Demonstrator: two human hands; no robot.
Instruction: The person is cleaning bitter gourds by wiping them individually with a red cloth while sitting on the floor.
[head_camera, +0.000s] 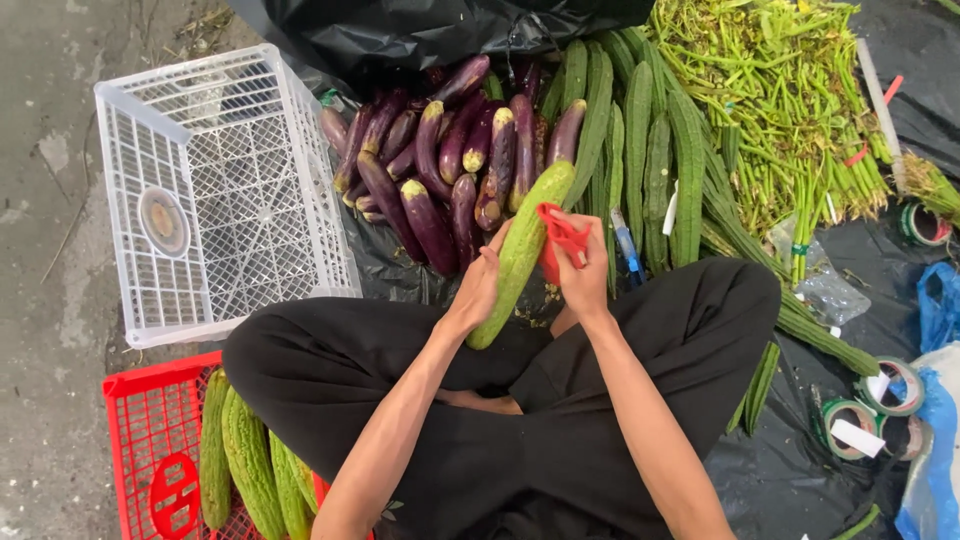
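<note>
I sit cross-legged in black trousers on the ground. My left hand (478, 288) grips a long pale green bitter gourd (522, 245) around its middle, holding it tilted above my lap. My right hand (585, 275) holds a red peeler (562, 238) against the gourd's upper half. A pile of purple aubergines (440, 160) lies just beyond the gourd's tip.
An empty white plastic crate (215, 190) stands at the left. A red crate (150, 450) with several bitter gourds (250, 465) is by my left knee. Long ridged gourds (650, 150), green stalk bundles (790, 100), tape rolls (850, 420) and black sheeting (800, 470) lie to the right.
</note>
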